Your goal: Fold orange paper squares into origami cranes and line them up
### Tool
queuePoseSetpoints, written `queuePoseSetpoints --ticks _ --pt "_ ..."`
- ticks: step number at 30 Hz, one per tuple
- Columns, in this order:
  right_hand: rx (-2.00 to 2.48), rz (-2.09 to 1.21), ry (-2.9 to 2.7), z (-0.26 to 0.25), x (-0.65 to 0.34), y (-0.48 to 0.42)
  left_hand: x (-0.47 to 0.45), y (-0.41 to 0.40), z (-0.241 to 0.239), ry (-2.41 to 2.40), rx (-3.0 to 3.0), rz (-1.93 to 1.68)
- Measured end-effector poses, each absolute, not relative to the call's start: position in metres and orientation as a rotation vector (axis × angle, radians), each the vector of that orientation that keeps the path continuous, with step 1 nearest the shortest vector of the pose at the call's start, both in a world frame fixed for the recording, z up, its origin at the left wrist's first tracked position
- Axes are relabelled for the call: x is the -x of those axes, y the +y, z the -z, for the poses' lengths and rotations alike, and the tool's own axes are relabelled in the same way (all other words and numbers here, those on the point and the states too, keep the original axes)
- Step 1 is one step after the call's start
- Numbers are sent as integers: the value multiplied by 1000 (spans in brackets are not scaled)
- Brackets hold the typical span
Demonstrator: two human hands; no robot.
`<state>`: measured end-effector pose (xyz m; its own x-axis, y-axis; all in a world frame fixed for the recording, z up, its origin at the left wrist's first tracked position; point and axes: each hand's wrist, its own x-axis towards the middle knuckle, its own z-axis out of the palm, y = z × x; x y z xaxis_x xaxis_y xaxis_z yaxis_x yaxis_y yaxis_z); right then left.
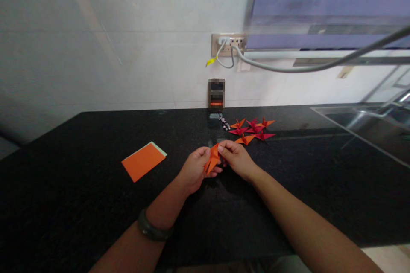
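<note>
Between my two hands is a piece of folded orange origami paper point(212, 160), narrow and pointed, with two tips hanging down toward me. My left hand point(196, 168) pinches its left side, thumb on top and the other fingers partly beneath. At its upper right edge my right hand point(236, 158) grips it between thumb and fingers. Both hands are just above the black countertop. Just beyond my right hand sit several folded paper cranes, among them an orange crane point(246, 139) and a red crane point(264, 135).
Orange paper sheets point(144, 163) lie at the left over a pale green one. An upright phone point(216, 94) leans on the wall, with a beaded strap point(225, 123) beside it. A sink point(368, 126) is at the right. A grey cable point(288, 69) hangs from the wall socket point(228, 44).
</note>
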<state>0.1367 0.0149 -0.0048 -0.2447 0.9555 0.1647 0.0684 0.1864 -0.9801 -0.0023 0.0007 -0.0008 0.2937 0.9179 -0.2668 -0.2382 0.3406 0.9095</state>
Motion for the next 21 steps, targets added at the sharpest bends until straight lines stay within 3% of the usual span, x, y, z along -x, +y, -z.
queuePoseSetpoints --ticks 9,21 --pt "1119 -759 -1646 8 -135 14 0 2 0 1100 -1052 -1081" --pt "1145 -844 -1649 10 -135 13 1 4 7 1146 -1244 -1105"
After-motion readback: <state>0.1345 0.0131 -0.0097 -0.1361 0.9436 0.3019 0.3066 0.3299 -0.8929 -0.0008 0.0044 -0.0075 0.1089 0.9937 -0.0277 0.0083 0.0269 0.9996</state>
